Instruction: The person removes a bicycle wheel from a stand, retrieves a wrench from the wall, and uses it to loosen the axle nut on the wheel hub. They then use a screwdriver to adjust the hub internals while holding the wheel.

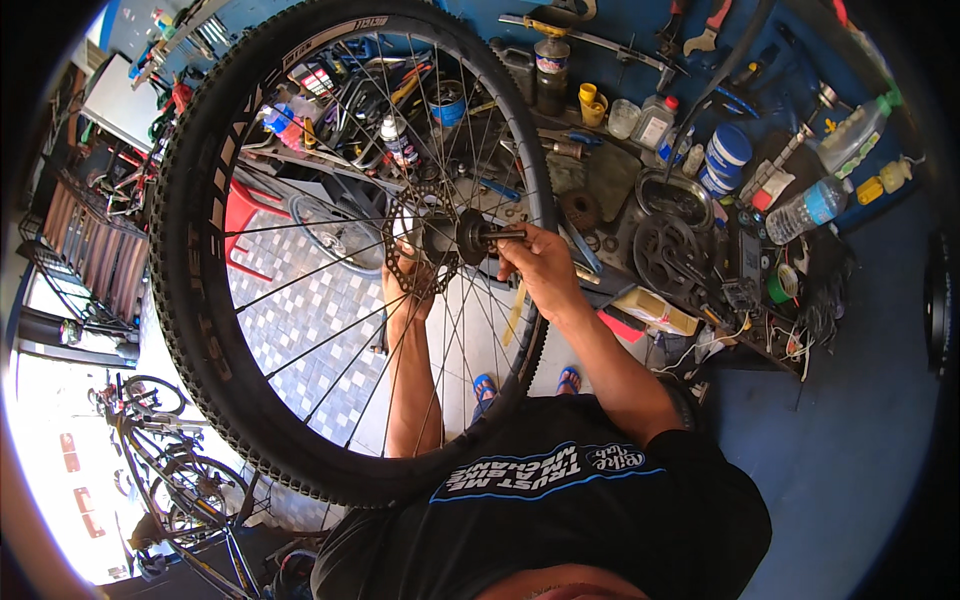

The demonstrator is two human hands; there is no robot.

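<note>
A large bicycle wheel with a knobby black tyre is held up in front of me. At its middle are the hub and a drilled brake disc rotor. My left hand, seen through the spokes and partly hidden by the rotor, is closed on the wheel at the hub's left side. On the other side my right hand pinches a dark, rod-like axle that sticks out of the hub's round black end piece.
A cluttered workbench beyond the wheel carries bottles, a blue tub, a crankset and loose tools. More tools hang on the blue wall. A red chair stands on the tiled floor; several bicycles are at left.
</note>
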